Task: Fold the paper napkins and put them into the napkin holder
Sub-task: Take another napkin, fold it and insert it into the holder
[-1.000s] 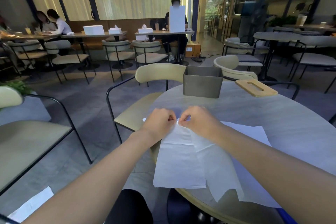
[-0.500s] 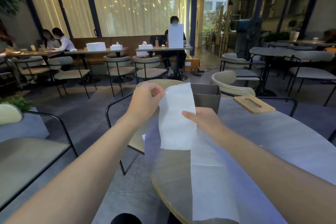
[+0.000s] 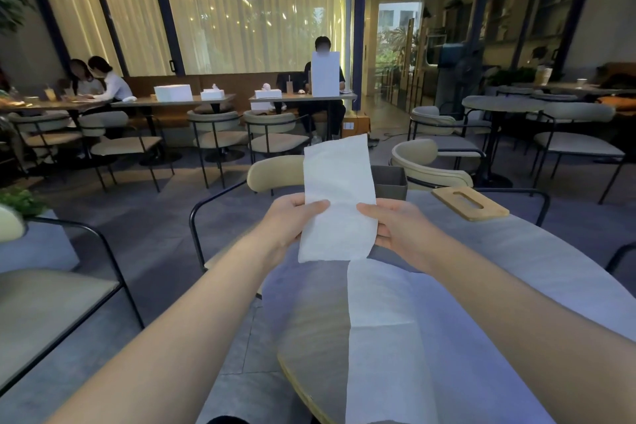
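Napkins [image 3: 382,337] lie flat on the near part of the round table [image 3: 537,272], one long white sheet running from the bottom edge of the view up toward the hands, with a faint crease across it. Above it, both hands hold a folded napkin [image 3: 339,200] upright in the air, clear of the tabletop. The left hand [image 3: 292,220] grips its left edge, thumb across the front and fingers curled behind; the right hand [image 3: 392,227] pinches the right edge the same way, thumb in front. The napkin's top stands taller than the hands and hides part of what is behind it. Just past it, on the far side of the table, sits the grey napkin holder [image 3: 390,181], open at the top and partly covered by the paper. To the right of the holder, a wooden lid [image 3: 469,202] with a slot lies flat near the table's edge. Beyond the table stand chairs [image 3: 275,172], and people sit at tables by the curtained windows.
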Demonstrator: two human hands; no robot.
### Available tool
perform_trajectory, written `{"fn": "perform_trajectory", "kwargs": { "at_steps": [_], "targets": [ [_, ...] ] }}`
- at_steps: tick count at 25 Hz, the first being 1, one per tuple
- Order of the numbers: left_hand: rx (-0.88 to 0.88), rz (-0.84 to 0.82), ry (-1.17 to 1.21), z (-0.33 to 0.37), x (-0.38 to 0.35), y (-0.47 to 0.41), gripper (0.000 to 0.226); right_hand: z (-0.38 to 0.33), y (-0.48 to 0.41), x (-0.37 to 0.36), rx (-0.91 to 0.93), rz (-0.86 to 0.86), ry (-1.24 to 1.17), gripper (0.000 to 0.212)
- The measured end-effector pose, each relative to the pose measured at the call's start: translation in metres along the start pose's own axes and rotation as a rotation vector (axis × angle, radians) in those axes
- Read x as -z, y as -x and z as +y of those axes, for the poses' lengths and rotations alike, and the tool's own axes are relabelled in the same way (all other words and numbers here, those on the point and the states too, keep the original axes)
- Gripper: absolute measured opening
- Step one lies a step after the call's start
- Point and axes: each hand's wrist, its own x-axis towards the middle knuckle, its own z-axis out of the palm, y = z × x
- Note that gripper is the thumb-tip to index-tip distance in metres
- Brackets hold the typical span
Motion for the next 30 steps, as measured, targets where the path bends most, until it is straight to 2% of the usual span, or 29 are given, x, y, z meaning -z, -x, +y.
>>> {"fn": "perform_trajectory", "kwargs": {
  "at_steps": [4,8,10,13,17,21,24,28,30],
  "targets": [
    [-0.020,-0.010,0.035,0.001,0.001,0.002,0.023,-0.003,0.001,0.004,0.070,0.003,0.026,0.024],
    [-0.090,-0.111,0.127,0.004,0.003,0.002,0.027,-0.008,0.005,0.007,0.127,-0.059,-0.015,0.025],
    [-0.135,-0.124,0.072,0.004,0.003,0.000,0.015,-0.010,0.008,0.008,0.130,-0.083,-0.009,0.023],
    [-0.195,-0.067,-0.048,0.006,0.000,0.000,0.041,-0.015,0.013,0.008,0.127,-0.101,0.002,0.028],
    [-0.271,0.016,-0.180,0.008,-0.010,-0.007,0.043,-0.020,0.011,0.010,0.042,-0.142,-0.102,0.021],
    [-0.252,0.119,-0.072,0.017,-0.022,-0.023,0.031,-0.015,-0.008,0.018,0.190,0.008,0.338,0.014],
    [-0.219,0.092,-0.022,0.017,-0.026,-0.046,0.024,-0.019,-0.027,0.032,0.243,0.133,0.389,0.012],
    [-0.362,0.091,-0.376,0.008,-0.036,-0.091,0.009,-0.030,-0.062,0.052,0.283,0.207,0.499,0.013],
    [-0.382,0.110,-0.457,0.010,-0.040,-0.116,0.009,-0.033,-0.083,0.060,0.302,0.232,0.566,0.012]
  ]
}}
